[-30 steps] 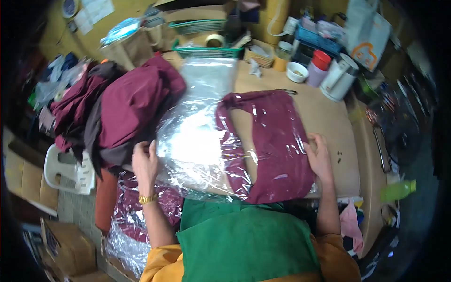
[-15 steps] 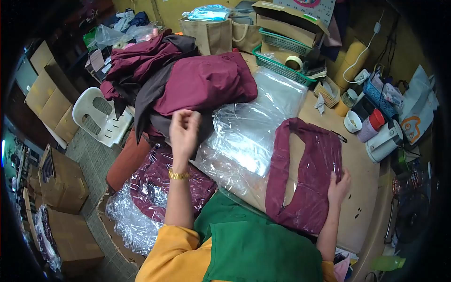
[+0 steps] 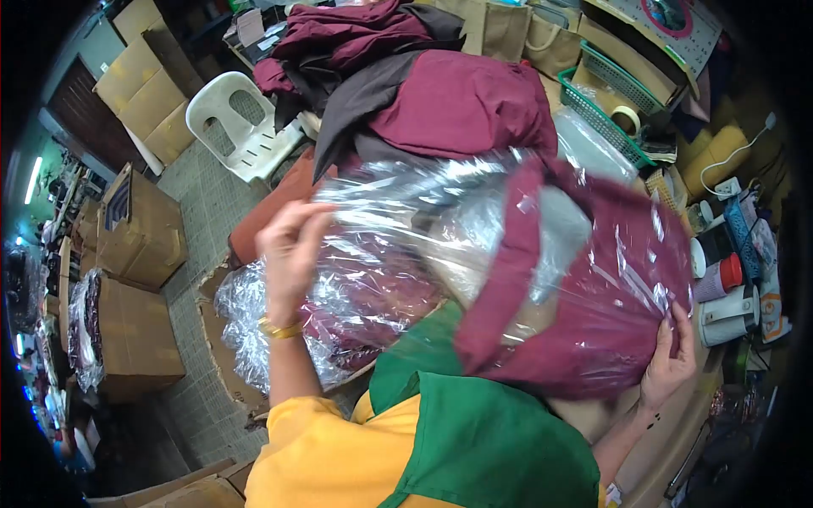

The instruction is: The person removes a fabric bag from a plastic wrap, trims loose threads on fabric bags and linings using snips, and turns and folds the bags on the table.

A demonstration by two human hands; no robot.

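Between my two hands stretches a clear plastic bag (image 3: pixel 406 199) with a folded maroon garment (image 3: pixel 593 339) inside its right part. My left hand (image 3: pixel 292 250), with a gold band at the wrist, pinches the bag's left edge. On the right, my right hand (image 3: pixel 669 360) grips the bag's lower right edge together with the garment. The bag is raised and slightly blurred, above the table's front edge. Beneath its left part, a carton (image 3: pixel 222 360) holds more maroon garments in shiny clear plastic (image 3: pixel 246 326).
Behind the bag lies a heap of maroon and dark cloth (image 3: pixel 474 102). A white plastic chair (image 3: pixel 241 127) and brown boxes (image 3: pixel 140 330) stand at the left. Green baskets (image 3: pixel 601 118), a pink cup with a red lid (image 3: pixel 720 278) and a kettle (image 3: pixel 728 317) are at the right.
The view has swung left. The bagged garment has been lifted off the table and moved left. My left hand, earlier away from the bag, now holds its left edge.
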